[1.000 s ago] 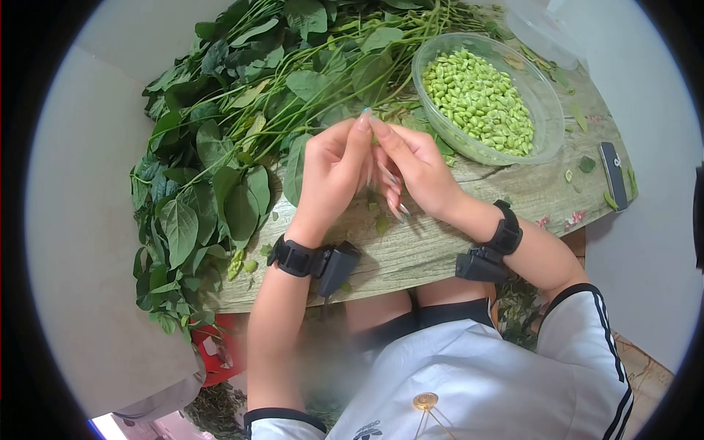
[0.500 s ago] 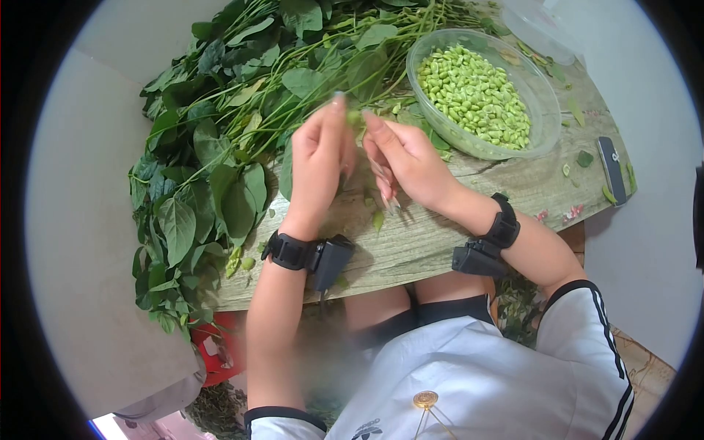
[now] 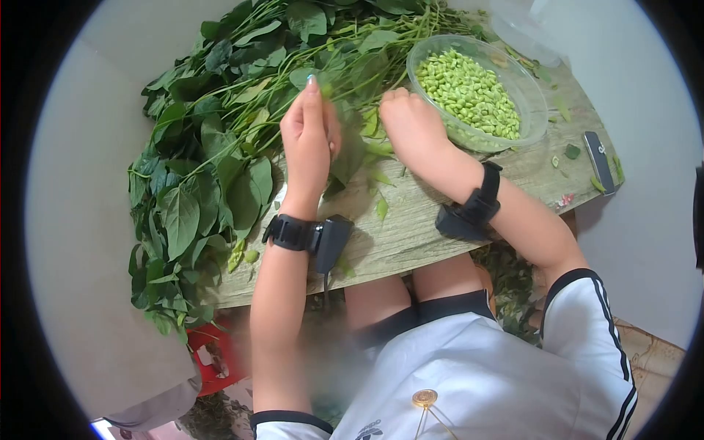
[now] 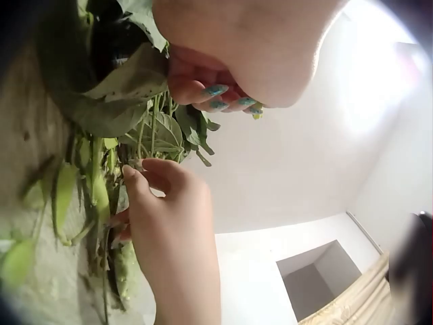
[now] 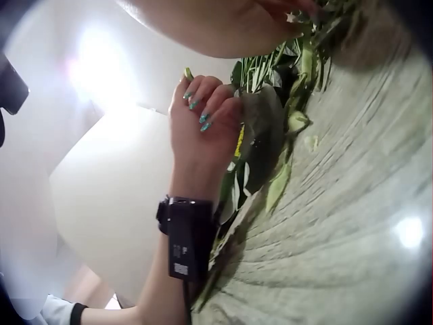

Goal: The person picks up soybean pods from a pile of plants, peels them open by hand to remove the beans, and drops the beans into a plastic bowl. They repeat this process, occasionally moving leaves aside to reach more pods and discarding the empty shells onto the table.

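Observation:
My left hand [image 3: 308, 143] is raised by the leafy stems [image 3: 268, 88], fingers curled. A small green piece [image 5: 189, 73] is pinched at the fingertips, seen in the right wrist view; in the left wrist view, a bit of green [image 4: 257, 111] shows by the nails. My right hand [image 3: 414, 126] is low over the tabletop, left of the clear bowl [image 3: 540, 121] of shelled green beans [image 3: 469, 95]. In the left wrist view, the right hand's [image 4: 177, 230] thumb and index tips meet on a pod among loose green pods [image 4: 65, 193]; the contact is partly hidden.
Leaves [image 3: 180, 220] cover the left side of the wooden table [image 3: 411, 235]. A phone-like dark object [image 3: 599, 163] lies near the right edge, beside small green scraps. Behind the bowl stands another clear container [image 3: 524, 33]. A red object [image 3: 213, 359] is below the table.
The hands, together a second ago, have separated. My left hand has moved left and up; my right has turned palm down and reached forward to the pods beside the bowl.

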A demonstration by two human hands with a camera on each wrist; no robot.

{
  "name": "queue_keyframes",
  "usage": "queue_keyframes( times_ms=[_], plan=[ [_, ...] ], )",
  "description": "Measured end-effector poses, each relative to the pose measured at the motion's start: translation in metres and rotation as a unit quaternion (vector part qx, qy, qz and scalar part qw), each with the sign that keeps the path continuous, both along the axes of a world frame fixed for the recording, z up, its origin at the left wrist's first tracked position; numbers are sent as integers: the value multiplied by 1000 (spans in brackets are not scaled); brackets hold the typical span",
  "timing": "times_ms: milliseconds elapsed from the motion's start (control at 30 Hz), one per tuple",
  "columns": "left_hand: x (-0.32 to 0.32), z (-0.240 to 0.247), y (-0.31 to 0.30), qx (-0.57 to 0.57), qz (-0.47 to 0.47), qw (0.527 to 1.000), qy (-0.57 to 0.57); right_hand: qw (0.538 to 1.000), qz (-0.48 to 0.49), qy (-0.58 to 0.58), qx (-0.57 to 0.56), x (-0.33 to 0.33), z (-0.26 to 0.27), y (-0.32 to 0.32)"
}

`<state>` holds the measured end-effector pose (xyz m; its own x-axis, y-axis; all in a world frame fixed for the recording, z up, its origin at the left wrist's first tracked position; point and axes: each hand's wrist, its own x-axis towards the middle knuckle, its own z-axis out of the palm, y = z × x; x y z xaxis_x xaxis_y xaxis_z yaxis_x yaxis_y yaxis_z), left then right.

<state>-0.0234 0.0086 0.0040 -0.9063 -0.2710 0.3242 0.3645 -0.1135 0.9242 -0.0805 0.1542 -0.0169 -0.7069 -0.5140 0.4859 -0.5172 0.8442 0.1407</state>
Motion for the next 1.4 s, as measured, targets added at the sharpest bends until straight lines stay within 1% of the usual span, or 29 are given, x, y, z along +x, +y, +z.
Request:
queue_keyframes(
  times_ms=[33, 100, 233, 333, 400, 433, 500, 533, 600, 633, 700, 733, 767, 833, 867, 900, 1033, 1100, 1167, 1200, 1233, 1267, 1300, 1400],
  plan=[
    [0, -2, 0, -1, -2, 1000, 0, 1000, 2, 3, 3, -1, 0, -2],
    [-2, -5, -1, -1, -5, 1000, 4, 998, 22, -33, 42, -3, 1, -5],
    [-3, -9, -2, 4, -11, 1000, 2, 998, 25, -15, 59, -4, -3, -10],
    [-3, -7, -2, 20, -16, 1000, -5, 996, 43, 14, 73, -5, 10, -5],
    [-2, -5, -1, 23, -14, 1000, -3, 996, 85, 16, 29, 2, 22, 0],
    [-2, -3, 0, 24, -12, 1000, -8, 996, 83, 19, 30, 4, 29, 2],
    [1, -1, 0, 27, -22, 999, -8, 992, 121, -26, -16, 12, 42, 10],
    [2, 1, 1, 25, -13, 999, -20, 993, 115, -28, -16, 15, 47, 14],
    [1, -1, 1, 13, -8, 999, -33, 971, 181, -94, -128, 18, 56, 25],
    [2, 1, 3, 13, -13, 999, -31, 972, 176, -90, -128, 19, 60, 30],
    [5, 6, 5, 8, 4, 997, -77, 920, 229, -170, -270, 18, 68, 39],
    [4, 7, 5, 4, 4, 997, -73, 914, 218, -201, -278, 19, 76, 44],
    [5, 7, 6, 4, -2, 997, -78, 913, 219, -197, -282, 16, 77, 49],
    [6, 6, 7, -3, -9, 996, -84, 898, 242, -236, -281, 11, 75, 56],
    [7, 5, 7, 11, -10, 997, -80, 895, 237, -250, -285, 12, 75, 57],
    [6, 4, 8, 24, -10, 997, -75, 893, 240, -248, -287, 11, 74, 57],
    [11, 3, 9, -8, -31, 997, -67, 883, 277, -221, -309, 7, 61, 62],
    [12, 13, 14, -16, -91, 991, -94, 889, 282, -197, -301, 7, 55, 65],
    [9, 12, 8, -135, -134, 979, -78, 892, 294, -183, -289, 8, 60, 69],
    [11, 17, 13, -97, -153, 975, -130, 886, 273, -206, -313, 9, 63, 69],
    [10, 16, 16, -97, -149, 975, -131, 878, 250, -231, -337, 10, 62, 69],
    [9, 15, 16, -114, -163, 973, -114, 866, 254, -232, -363, 9, 58, 70],
    [8, 15, 15, -132, -179, 970, -100, 863, 254, -238, -365, 8, 55, 70],
    [7, 15, 15, -140, -195, 962, -129, 839, 264, -245, -408, 9, 51, 70]
  ],
)
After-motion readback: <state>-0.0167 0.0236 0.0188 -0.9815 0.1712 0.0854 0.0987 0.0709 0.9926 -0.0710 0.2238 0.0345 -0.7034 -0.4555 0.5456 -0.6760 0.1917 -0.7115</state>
